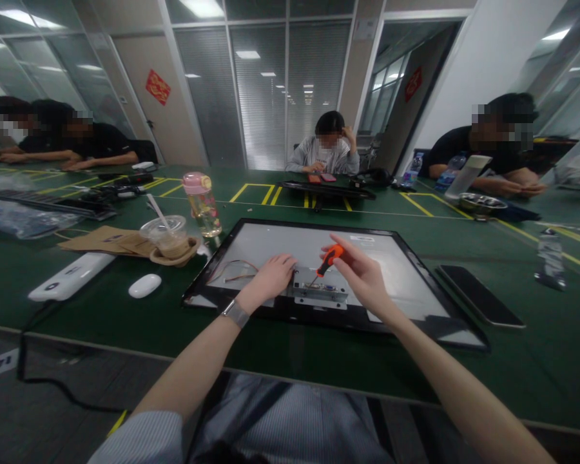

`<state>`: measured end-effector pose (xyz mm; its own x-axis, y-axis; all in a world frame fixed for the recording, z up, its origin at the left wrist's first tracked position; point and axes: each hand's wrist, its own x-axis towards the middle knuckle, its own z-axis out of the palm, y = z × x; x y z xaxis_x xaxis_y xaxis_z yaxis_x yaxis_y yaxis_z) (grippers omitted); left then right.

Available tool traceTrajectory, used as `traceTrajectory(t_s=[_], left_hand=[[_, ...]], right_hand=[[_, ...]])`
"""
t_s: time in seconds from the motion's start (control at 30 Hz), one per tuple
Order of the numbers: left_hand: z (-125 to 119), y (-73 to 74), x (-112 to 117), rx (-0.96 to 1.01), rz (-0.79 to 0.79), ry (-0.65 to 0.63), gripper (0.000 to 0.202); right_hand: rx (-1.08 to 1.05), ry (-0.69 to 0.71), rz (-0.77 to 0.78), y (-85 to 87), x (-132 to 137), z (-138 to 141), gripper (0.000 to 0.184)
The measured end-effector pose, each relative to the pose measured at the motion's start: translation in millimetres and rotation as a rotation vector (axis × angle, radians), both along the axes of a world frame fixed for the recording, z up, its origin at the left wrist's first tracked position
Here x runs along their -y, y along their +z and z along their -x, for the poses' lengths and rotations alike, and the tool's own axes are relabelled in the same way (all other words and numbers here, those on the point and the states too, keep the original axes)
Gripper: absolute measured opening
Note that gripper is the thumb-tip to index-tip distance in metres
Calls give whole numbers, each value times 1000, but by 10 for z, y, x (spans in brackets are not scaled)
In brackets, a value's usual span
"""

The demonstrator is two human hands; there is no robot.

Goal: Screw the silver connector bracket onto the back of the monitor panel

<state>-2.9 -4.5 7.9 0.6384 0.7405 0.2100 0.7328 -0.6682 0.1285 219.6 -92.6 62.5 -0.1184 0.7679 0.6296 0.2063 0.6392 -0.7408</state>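
Observation:
A flat monitor panel [406,264] lies face down on the green table, its silver back up and a black frame round it. My right hand [362,274] is closed on an orange-handled screwdriver [329,259], whose tip points down at a metal connector bracket [319,293] near the panel's front edge. My left hand [270,278] rests on the panel just left of the bracket, fingers curled against it. Thin coloured wires [234,270] lie on the panel's left part.
A black phone [478,296] lies right of the panel. To the left are a white mouse [145,285], a white bar-shaped device [70,277], a plastic cup [167,235] and a pink-capped bottle [202,205]. Three other people sit around the table's far sides.

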Motion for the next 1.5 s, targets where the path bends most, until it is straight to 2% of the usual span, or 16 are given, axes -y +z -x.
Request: traceTrajectory(t_s=[0.13,0.33,0.5,0.67,0.73,0.8,0.87,0.93,1.0,1.2,1.33,1.5], left_hand=[[0,4,2,0,9,4,38],[-12,24,6,-28,12,9,38],[2,12,3,-22,6,-2,39],[1,0,-3,-26,2,-11,39],[-2,4,-5,-31,4,-7,39],[-2,9,-8,-37,8,-7,39],[0,14,-7,-44,6,-15,39],[1,18,-4,-53,-9,-21,39],[1,24,2,-65,-21,-18,39],[-8,45,13,-73,-5,-19,39],[-9,50,15,-62,7,-6,38],[-2,20,-2,-51,24,7,40]], right_hand=[[38,-101,-57,-18,-27,-17,35],[-5,39,7,-42,-40,-6,46],[31,-106,-53,-68,-75,-32,38],[3,77,25,-45,-61,-38,45],[-19,88,44,-37,-61,-30,47],[-67,20,30,-27,-73,-31,46],[-147,-109,-6,-12,-98,-50,45],[-228,-242,-63,0,-128,-85,44],[-254,-318,-135,2,-153,-122,41],[-96,-468,-274,-56,-142,-156,34],[67,-566,-450,-76,-112,-134,32],[142,-566,-548,-83,-111,-97,34]])
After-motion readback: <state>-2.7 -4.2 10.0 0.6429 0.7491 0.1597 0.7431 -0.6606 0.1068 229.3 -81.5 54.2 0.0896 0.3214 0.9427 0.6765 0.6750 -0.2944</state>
